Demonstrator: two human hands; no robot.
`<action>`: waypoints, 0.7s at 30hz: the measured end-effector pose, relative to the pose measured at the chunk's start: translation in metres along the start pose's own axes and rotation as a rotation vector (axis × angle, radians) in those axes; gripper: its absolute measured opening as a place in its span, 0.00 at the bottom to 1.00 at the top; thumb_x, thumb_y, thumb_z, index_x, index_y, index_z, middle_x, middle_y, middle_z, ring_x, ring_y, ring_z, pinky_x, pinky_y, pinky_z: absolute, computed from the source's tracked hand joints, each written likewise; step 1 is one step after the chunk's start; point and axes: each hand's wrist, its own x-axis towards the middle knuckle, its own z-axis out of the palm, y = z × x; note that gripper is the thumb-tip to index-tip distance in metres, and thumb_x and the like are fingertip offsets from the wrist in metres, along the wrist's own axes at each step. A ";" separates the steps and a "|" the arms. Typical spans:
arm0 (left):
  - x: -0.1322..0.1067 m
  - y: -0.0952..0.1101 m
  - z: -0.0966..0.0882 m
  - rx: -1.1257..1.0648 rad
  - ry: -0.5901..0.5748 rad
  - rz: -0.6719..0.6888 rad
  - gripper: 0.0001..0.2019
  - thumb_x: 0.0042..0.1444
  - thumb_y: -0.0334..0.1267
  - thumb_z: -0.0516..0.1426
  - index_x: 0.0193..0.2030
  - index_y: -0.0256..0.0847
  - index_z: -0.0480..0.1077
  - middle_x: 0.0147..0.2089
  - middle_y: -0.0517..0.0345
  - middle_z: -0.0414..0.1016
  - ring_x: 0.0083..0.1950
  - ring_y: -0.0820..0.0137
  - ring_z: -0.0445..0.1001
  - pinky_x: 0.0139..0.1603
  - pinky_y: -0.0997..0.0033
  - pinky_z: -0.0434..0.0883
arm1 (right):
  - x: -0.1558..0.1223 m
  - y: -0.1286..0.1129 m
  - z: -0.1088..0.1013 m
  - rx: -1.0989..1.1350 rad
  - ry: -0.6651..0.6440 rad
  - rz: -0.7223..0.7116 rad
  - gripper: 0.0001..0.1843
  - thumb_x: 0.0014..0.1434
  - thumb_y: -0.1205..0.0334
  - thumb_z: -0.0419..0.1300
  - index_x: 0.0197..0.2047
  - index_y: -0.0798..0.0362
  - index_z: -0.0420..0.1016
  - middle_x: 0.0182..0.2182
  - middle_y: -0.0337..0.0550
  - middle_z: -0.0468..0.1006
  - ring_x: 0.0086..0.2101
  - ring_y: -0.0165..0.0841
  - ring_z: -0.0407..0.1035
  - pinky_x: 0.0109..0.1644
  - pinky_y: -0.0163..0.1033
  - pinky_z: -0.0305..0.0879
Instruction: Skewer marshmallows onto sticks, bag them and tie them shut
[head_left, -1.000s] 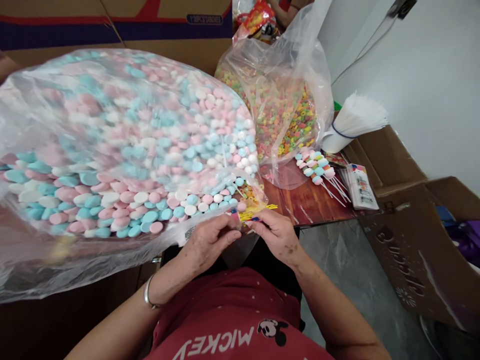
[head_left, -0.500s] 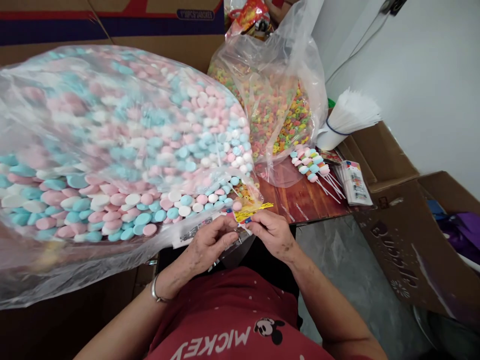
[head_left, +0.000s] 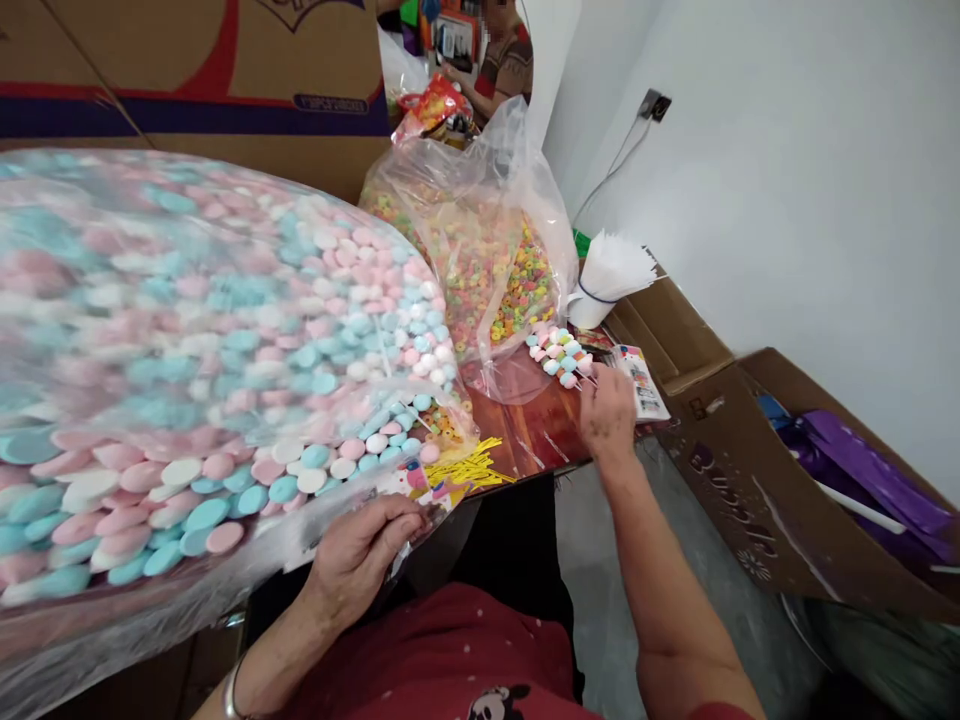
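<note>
My left hand [head_left: 367, 550] pinches a small clear plastic bag [head_left: 448, 494] with a colourful printed top, near the table's front edge. Farther right, my right hand [head_left: 609, 412] has its fingers closed over the white stick ends of several marshmallow skewers [head_left: 561, 354]; the fingertips are partly hidden. Pink, white and blue marshmallows are threaded on these skewers. Yellow twist ties [head_left: 469, 465] lie in a loose pile just beyond the small bag. A big clear sack of pastel marshmallows [head_left: 225, 350] spreads out on the left.
Behind the skewers stands a clear sack of coloured cereal rings [head_left: 487, 270]. A white cup [head_left: 589, 308] holds white sticks [head_left: 616, 262]. Printed bags [head_left: 643, 385] are stacked on the red-brown table [head_left: 517, 425]. An open cardboard box [head_left: 720, 480] stands right. A person [head_left: 510, 65] is at the back.
My right hand has left the small bag and moved right to the skewers' sticks. My left hand still holds the bag. The camera view has shifted to the right.
</note>
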 end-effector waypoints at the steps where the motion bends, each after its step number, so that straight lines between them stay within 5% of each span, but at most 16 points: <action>1: 0.000 0.001 0.000 -0.016 -0.004 0.000 0.09 0.61 0.37 0.56 0.32 0.40 0.76 0.28 0.59 0.80 0.28 0.73 0.78 0.31 0.79 0.72 | 0.008 0.015 0.005 -0.042 -0.012 0.015 0.13 0.63 0.65 0.49 0.43 0.59 0.74 0.39 0.58 0.76 0.41 0.44 0.64 0.47 0.47 0.60; 6: 0.002 0.000 0.001 -0.089 -0.038 -0.042 0.09 0.60 0.36 0.57 0.31 0.41 0.77 0.28 0.60 0.80 0.29 0.74 0.77 0.32 0.81 0.72 | 0.022 0.047 0.020 -0.141 -0.071 0.026 0.13 0.60 0.71 0.50 0.28 0.58 0.74 0.28 0.57 0.74 0.36 0.44 0.62 0.43 0.47 0.55; 21: 0.005 -0.007 -0.006 -0.196 -0.024 -0.163 0.10 0.60 0.38 0.56 0.31 0.39 0.76 0.28 0.58 0.79 0.24 0.75 0.70 0.25 0.79 0.69 | 0.011 0.062 0.012 0.130 0.070 0.052 0.15 0.64 0.61 0.46 0.32 0.52 0.71 0.32 0.49 0.75 0.37 0.39 0.65 0.44 0.42 0.61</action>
